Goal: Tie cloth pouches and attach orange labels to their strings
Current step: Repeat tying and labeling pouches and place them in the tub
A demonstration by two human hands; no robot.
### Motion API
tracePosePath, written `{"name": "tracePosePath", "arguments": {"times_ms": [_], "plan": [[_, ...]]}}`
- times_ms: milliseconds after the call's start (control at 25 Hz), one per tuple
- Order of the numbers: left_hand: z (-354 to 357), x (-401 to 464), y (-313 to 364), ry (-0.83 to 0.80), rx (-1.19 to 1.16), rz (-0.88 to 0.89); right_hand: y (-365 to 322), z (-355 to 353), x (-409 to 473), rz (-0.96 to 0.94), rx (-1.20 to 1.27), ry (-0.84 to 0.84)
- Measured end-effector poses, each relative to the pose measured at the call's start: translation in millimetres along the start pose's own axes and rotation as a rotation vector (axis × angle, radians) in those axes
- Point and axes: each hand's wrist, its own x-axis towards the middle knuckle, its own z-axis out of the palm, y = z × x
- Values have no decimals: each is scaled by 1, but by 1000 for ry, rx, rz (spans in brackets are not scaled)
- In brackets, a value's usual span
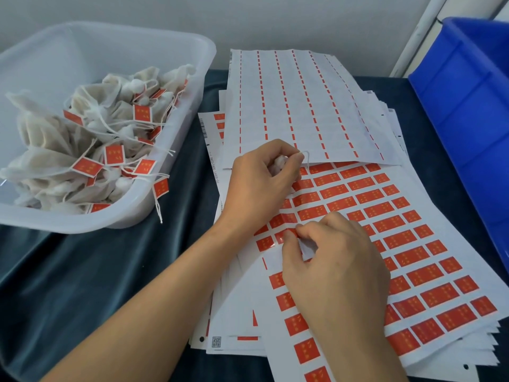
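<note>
My left hand (260,183) is curled around a small white cloth pouch (278,164), whose thin white string (305,157) loops out past the fingertips. It rests on the white sheet of orange rectangular labels (407,244), which tops a stack of such sheets on the table covered in dark teal cloth (96,266). My right hand (334,260) sits nearer to me on the same sheet, thumb and forefinger pinching the lifted edge of one orange label (286,233) at the sheet's left side. A used white backing sheet with only thin orange strips (297,106) lies further back. At left, a clear plastic tub (176,172) holds tied, labelled pouches (91,139). A blue plastic crate (468,106) stands at right.
</note>
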Motion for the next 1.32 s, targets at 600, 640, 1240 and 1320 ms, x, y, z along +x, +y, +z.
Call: {"name": "tracePosePath", "arguments": {"times_ms": [600,640,1240,1320], "plan": [[-1,1,-1,-14,10,16,3,12,-17,-128,98,108],[-1,1,-1,-16,10,17,3,13,-17,-121,112,104],[-1,1,-1,-13,-9,5,-9,14,-27,58,-17,99],[-1,2,-1,-5,-6,8,-8,15,-27,63,-23,90]]}}
